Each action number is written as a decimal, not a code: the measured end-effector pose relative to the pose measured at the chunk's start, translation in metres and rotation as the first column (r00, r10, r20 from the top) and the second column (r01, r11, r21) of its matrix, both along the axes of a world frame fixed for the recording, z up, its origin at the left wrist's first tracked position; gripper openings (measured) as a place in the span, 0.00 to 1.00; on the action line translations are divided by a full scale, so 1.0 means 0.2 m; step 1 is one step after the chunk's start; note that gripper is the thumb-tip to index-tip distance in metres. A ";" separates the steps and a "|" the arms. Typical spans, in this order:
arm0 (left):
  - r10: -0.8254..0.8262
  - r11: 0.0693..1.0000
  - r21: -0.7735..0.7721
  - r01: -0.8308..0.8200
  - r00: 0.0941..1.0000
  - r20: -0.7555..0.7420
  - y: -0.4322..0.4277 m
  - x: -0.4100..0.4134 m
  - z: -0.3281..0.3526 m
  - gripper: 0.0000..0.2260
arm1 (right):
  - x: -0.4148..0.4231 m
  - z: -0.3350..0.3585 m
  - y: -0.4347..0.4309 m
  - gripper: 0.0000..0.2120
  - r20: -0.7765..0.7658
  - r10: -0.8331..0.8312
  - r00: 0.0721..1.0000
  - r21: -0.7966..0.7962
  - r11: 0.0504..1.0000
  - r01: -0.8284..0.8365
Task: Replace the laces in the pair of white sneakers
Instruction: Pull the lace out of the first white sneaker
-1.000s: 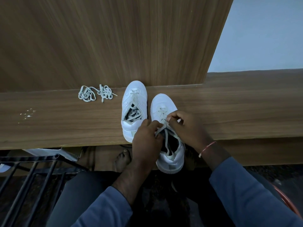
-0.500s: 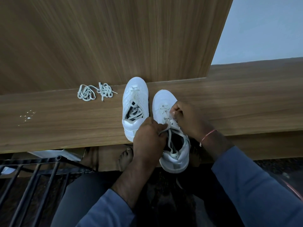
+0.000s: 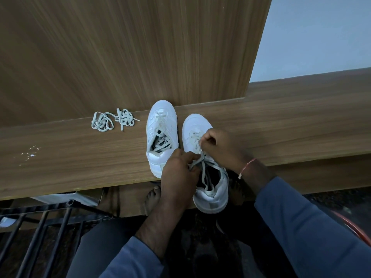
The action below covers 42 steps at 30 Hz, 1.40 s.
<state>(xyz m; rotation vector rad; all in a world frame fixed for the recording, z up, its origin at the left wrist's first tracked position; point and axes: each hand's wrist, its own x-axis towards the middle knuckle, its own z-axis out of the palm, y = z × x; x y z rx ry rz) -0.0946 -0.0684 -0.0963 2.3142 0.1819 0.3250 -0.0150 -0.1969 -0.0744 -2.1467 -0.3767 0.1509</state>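
Head view, dim light. Two white sneakers stand side by side on the wooden table (image 3: 281, 121), toes toward the upright wooden panel (image 3: 140, 53) at the top of the frame.

Left sneaker (image 3: 161, 135), centre of frame: lace slack, loose loops lying in the shoe opening. Nobody touching it.

Right sneaker (image 3: 208, 177), just right of centre: heel overhangs the near table edge. Both hands are on its lace (image 3: 203, 173).
- Left hand (image 3: 178, 173): clenched, fingertips pinching a strand of the lace at mid-tongue.
- Right hand (image 3: 218, 145): curled over the eyelet rows nearer the toe, thumb and forefinger pinching the lace where it crosses.
- Slack strands run back over the opening toward the heel.

Two loose bundles of laces (image 3: 112, 121) lie on the table at centre left, well apart from the shoes. Whether they are the new pair or the removed one cannot be told.

Judgement: lace of the right sneaker is being worked through the eyelets; whether it is going out or in is not certain.

Risks from here:
1. Right sneaker tips off the edge, because the heel is unsupported and any pull on the lace is toward the person.
2. Lace twists or snags in an eyelet if both pinches pull at once.
3. Loose bundles could be mixed up with the worked lace; all look alike in this light.
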 end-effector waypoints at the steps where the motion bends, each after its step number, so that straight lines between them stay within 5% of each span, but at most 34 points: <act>1: -0.001 1.000 -0.004 0.001 1.000 -0.003 0.00 0.00 0.00 0.12 | 0.01 0.02 0.02 0.07 -0.109 -0.055 0.993 0.157 0.985 0.072; 4: 0.010 0.999 -0.034 -0.010 1.000 -0.011 0.00 0.00 0.01 0.12 | 0.06 0.07 0.01 0.07 -0.319 -0.138 0.938 0.478 0.831 0.285; 7: 0.014 0.999 -0.047 -0.014 1.000 -0.007 0.00 0.01 0.01 0.11 | 0.02 0.05 -0.07 0.05 -0.189 -0.053 0.981 0.151 0.985 0.082; 11: 0.009 0.999 -0.040 -0.009 1.000 -0.015 0.00 0.02 0.00 0.10 | -0.04 -0.02 -0.06 0.02 0.062 0.060 0.996 -0.074 0.996 -0.055; 13: 0.007 0.999 -0.040 -0.008 1.000 -0.005 0.00 0.02 -0.01 0.11 | -0.03 -0.01 0.00 0.04 0.074 -0.005 0.997 0.031 1.000 0.002; 16: 0.009 0.997 -0.074 -0.009 1.000 0.002 -0.01 0.02 -0.01 0.13 | 0.03 0.07 0.03 0.06 -0.108 -0.165 0.980 0.355 0.915 0.192; 21: 0.011 0.997 -0.070 -0.011 1.000 0.002 0.00 0.01 -0.01 0.12 | -0.01 0.02 -0.07 0.03 0.018 0.073 0.997 -0.019 0.997 -0.072; 23: 0.020 0.997 -0.074 -0.020 1.000 0.000 0.00 0.02 -0.01 0.12 | -0.03 -0.03 -0.08 0.02 0.069 0.089 0.994 -0.054 0.995 -0.085; 26: 0.024 0.996 -0.089 -0.024 1.000 -0.005 -0.01 0.02 -0.02 0.13 | -0.02 -0.03 -0.01 0.04 0.109 0.030 0.994 -0.014 0.999 -0.029; 31: 0.030 0.987 -0.159 -0.030 1.000 -0.003 0.00 0.01 -0.03 0.14 | 0.04 0.05 0.03 0.05 -0.146 -0.201 0.969 0.420 0.874 0.244; 34: 0.028 0.983 -0.181 -0.027 1.000 0.000 -0.01 0.01 -0.02 0.13 | 0.00 0.05 -0.06 0.05 -0.055 -0.046 0.997 0.167 0.984 0.055; 37: 0.023 0.989 -0.143 -0.023 1.000 0.003 0.00 0.01 -0.02 0.12 | -0.05 -0.01 -0.09 0.06 0.008 0.057 0.998 -0.054 0.997 -0.056; 40: 0.025 0.991 -0.129 -0.024 1.000 0.010 0.00 0.02 -0.03 0.12 | -0.05 -0.06 -0.04 0.05 0.110 0.006 0.994 -0.050 0.999 0.000; 42: 0.031 0.990 -0.137 -0.028 0.999 0.019 0.00 0.01 -0.03 0.11 | -0.01 -0.05 0.00 0.06 -0.018 -0.106 0.994 0.171 0.979 0.108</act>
